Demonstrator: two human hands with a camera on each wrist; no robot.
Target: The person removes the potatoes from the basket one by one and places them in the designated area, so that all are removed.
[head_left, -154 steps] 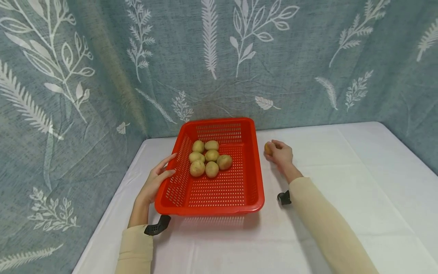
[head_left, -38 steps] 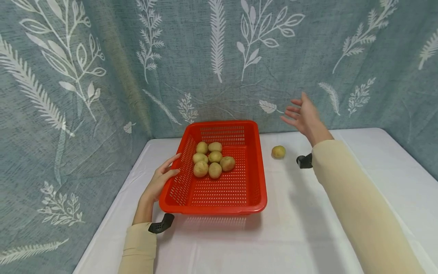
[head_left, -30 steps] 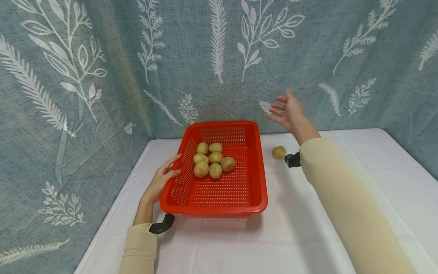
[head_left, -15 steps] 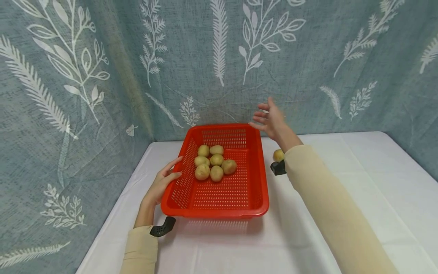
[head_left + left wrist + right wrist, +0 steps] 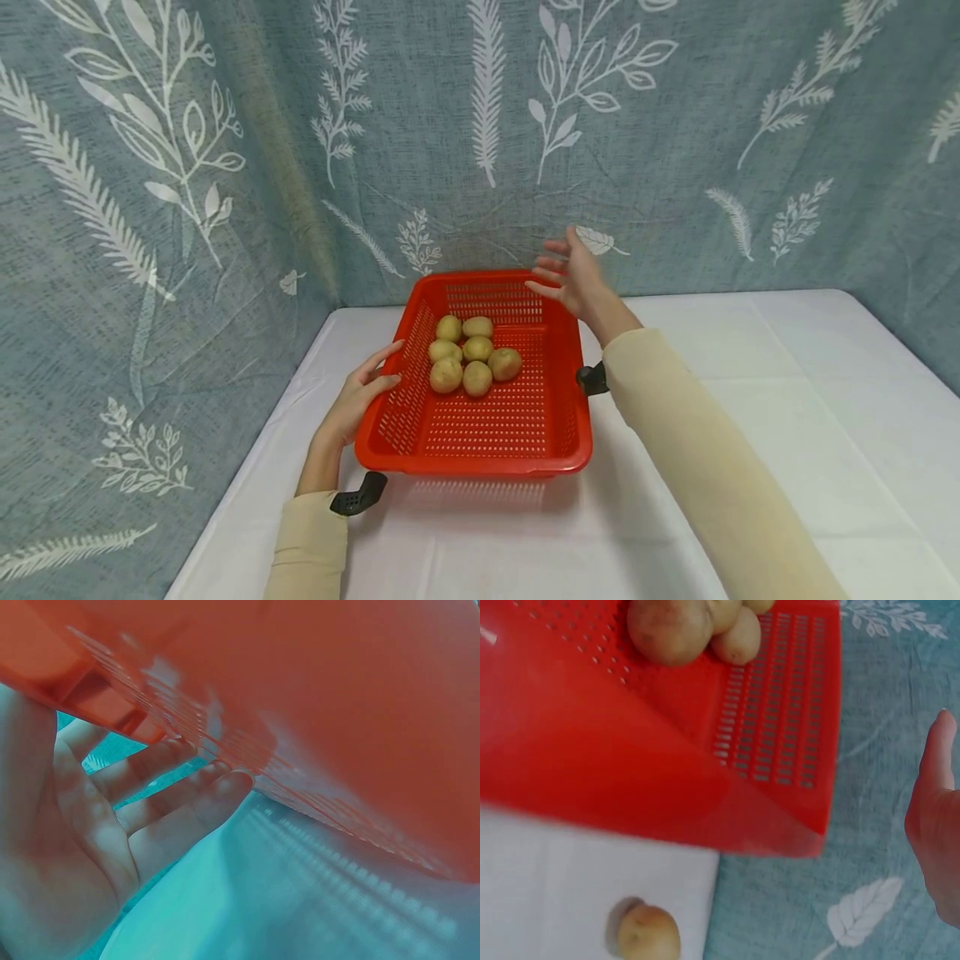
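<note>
Hovering over the far right corner of the red basket in the head view, your right hand is sitting w/ fingers spread and holding nothing. It's been swinging in from the right side over the last sec or so, after letting go of a potato on the white table. That potato isn't showing in this view now; your forearm is probably covering it. Six potatoes are lying clustered in the far half of the basket. Your left hand is staying where it was, fingers straight, resting against the basket's left wall.

Left wrist view: you're pressing flat, relaxed fingers against the underside of the basket's rim; no curl, no real grip.

Right wrist view: your right hand is showing only as an edge at the frame's right, empty. The loose potato is lying on the table just beyond the basket's corner, apart from it. Judging by the hand's track, you're prob. going back for another from the pile.
</note>
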